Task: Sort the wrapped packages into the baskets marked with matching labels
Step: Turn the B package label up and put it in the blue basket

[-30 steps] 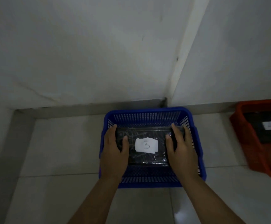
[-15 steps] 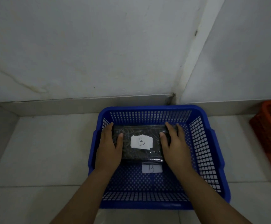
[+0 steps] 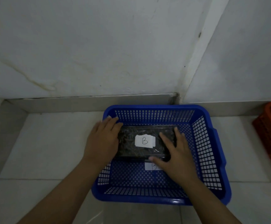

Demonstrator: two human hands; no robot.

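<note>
A dark package wrapped in clear film carries a white label with a B. It lies flat in the far half of the blue basket. A second white B label is stuck on the basket floor just in front of it. My left hand holds the package's left end, against the basket's left wall. My right hand grips its right front corner, thumb along the front edge.
An orange basket stands at the right edge, partly out of view. The blue basket sits on pale floor tiles close to a white wall corner with a grey skirting.
The package has settled lower into the basket's far half. My left hand slid to its outer left end and my right hand shifted to the front right corner. The view came closer.
</note>
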